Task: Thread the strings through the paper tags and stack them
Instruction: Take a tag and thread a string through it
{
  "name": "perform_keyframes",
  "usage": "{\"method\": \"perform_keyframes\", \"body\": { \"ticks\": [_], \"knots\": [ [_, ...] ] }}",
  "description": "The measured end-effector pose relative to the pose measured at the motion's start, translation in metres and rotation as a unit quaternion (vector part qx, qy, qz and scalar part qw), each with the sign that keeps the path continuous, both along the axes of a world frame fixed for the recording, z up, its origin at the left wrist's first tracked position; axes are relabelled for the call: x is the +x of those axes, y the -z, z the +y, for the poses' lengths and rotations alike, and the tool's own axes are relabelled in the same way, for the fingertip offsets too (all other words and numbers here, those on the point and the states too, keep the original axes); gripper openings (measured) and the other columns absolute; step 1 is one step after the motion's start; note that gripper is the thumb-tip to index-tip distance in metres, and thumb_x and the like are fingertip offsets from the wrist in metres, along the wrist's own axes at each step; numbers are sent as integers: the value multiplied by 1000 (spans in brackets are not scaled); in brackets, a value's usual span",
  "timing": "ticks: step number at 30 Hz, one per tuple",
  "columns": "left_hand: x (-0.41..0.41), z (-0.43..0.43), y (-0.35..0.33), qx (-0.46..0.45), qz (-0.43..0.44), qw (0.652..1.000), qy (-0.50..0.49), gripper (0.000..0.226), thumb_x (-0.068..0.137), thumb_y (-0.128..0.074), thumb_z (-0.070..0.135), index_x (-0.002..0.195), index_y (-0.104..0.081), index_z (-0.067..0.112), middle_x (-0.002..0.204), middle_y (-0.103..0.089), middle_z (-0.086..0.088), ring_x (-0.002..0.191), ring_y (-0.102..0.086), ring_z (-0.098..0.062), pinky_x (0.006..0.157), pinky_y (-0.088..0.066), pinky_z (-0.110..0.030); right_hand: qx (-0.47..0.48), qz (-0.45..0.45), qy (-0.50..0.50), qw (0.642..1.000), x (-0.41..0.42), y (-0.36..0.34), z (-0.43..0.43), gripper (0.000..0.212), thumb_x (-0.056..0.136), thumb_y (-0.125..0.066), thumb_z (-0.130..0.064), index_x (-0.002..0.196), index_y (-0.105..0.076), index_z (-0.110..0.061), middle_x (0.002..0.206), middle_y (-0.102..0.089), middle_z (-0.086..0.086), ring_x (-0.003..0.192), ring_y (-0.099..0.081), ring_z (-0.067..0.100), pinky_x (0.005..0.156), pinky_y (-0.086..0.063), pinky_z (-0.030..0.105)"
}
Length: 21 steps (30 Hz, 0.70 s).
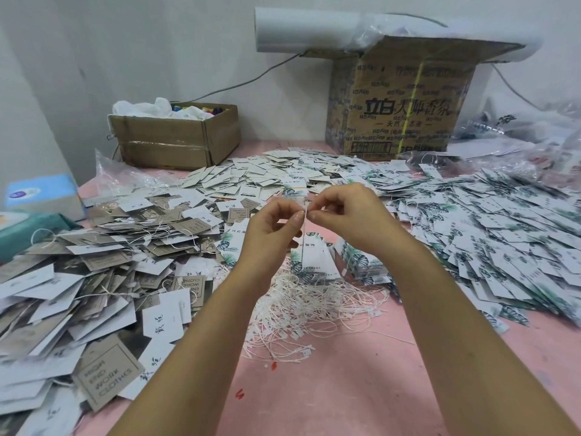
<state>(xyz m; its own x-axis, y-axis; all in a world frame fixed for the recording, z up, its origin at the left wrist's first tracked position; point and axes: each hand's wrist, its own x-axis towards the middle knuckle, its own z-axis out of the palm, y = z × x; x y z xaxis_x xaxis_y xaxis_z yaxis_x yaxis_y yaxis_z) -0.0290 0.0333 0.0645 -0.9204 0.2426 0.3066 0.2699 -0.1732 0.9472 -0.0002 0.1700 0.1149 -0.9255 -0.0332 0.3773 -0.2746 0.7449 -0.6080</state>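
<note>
White string (304,229) limp, light, likely slippery; left hand (270,226), right hand (344,212) both pinching it near tip, best hold for threading.

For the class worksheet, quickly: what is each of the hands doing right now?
Left hand: pinches the white string.
Right hand: pinches the same string.

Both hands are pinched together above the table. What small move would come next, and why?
Probably the right hand draws the thin white string through the leaf-printed white paper tag while the left hand steadies it: both pinch at one spot, and the tag is not yet on a stack.
</note>
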Motion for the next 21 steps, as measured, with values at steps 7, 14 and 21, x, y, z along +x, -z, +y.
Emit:
{"method": "perform_keyframes", "body": {
  "ticks": [7,14,21],
  "knots": [
    [1,1,-6,52,-79,995,-27,23,99,-43,11,78,-50,18,69,-65,9,62,-56,-9,55,-42,-22,-44,-62,19,997,-2,5,10,16,86,-65,-20,76,-68,-8,59,-54,-2,50,-42,4,50,-36,18],
    [-6,-4,-10,225,-166,959,-40,16,100,-38,8,88,-47,11,72,-71,3,59,-48,-8,60,-44,-23,-89,-108,87,986,0,2,35,19,91,-58,-17,73,-66,-14,61,-56,-1,49,-42,10,40,-32,16],
    [-10,-9,-9,292,-184,937,-60,15,94,-49,2,84,-55,11,67,-64,-1,54,-53,-6,53,-48,-16,-153,-83,117,978,4,1,50,18,84,-67,-19,67,-65,-12,56,-56,1,47,-39,14,47,-32,26]
  ]
}}
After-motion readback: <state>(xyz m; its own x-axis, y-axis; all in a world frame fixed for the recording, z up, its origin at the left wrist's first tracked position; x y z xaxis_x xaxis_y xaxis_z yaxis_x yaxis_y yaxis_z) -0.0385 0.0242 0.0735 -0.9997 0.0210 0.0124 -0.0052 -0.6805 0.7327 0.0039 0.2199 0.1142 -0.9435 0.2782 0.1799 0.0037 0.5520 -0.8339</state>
